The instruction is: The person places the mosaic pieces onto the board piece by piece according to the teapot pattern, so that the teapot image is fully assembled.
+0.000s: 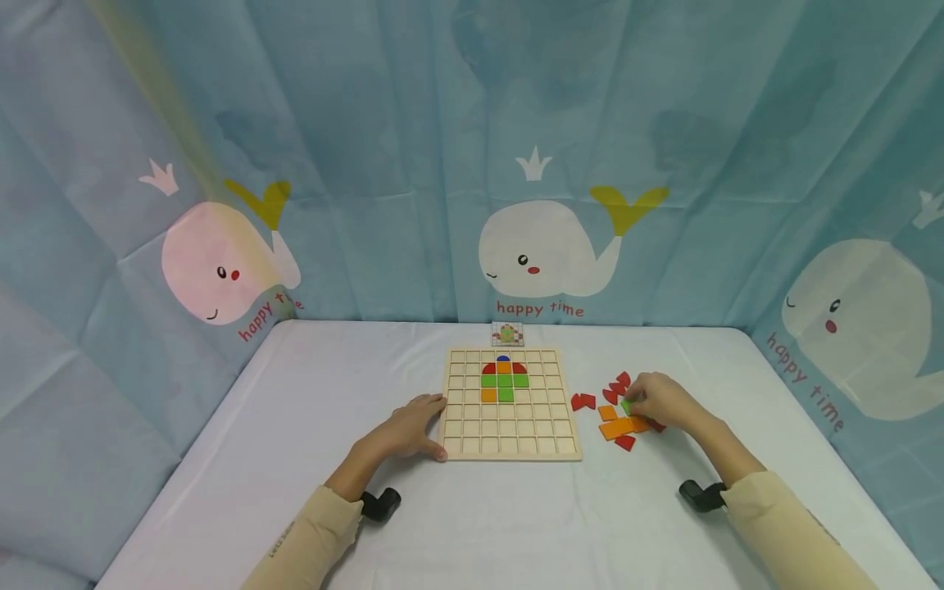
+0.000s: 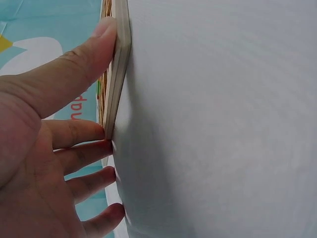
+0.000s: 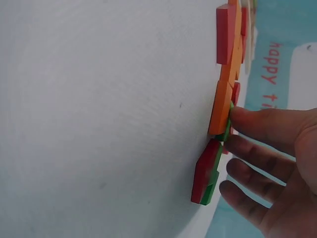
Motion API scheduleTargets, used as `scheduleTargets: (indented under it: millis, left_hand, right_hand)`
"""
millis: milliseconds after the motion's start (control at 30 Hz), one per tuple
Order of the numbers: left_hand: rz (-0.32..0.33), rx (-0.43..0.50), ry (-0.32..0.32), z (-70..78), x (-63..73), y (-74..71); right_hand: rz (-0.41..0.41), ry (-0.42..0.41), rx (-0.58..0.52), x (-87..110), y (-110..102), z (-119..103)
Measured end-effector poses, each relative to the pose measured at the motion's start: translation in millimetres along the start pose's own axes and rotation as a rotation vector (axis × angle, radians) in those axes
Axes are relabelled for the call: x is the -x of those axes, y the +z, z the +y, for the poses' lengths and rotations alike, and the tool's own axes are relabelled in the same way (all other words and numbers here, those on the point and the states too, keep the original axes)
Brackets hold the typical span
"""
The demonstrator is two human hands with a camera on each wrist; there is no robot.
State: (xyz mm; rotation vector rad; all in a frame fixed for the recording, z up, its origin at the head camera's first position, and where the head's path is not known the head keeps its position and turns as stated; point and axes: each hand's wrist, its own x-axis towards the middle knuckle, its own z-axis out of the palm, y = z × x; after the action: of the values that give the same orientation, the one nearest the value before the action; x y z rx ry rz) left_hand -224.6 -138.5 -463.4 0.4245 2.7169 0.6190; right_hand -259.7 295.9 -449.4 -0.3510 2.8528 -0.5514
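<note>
A wooden grid board lies on the white table with coloured pieces in its upper middle cells: a blue rounded piece, red rounded pieces, orange squares and several green squares. My left hand rests against the board's left side, fingers spread, its thumb on the edge near the front corner. Over the loose pieces to the right, my right hand pinches a green tile between thumb and forefinger. Orange pieces lie beside its fingertips.
A small patterned card lies just behind the board. Red pieces are scattered between the board and the right-hand pile, with another red piece at its front. A blue whale-print curtain hangs around the table.
</note>
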Motion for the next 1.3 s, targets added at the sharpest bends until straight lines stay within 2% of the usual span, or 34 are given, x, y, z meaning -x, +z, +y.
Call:
scheduleTargets:
  millis: [167, 467, 1000, 1300]
  left_hand:
    - [-0.002, 0.015, 0.008, -1.0, 1.2, -0.4]
    - [0.004, 0.005, 0.008, -0.8, 0.9, -0.7]
    - [0.006, 0.001, 0.003, 2.4, 1.9, -1.8]
    - [0.010, 0.007, 0.004, 1.1, 1.1, -0.7]
  right_hand:
    - [-0.021, -0.026, 0.027, 2.0, -0.7, -2.4]
    - [-0.005, -0.054, 0.065, 0.3, -2.3, -3.3]
    - [0.003, -0.038, 0.076, -2.2, 2.1, 0.2]
    - [0.001, -0.002, 0.051, -2.8, 2.2, -0.6]
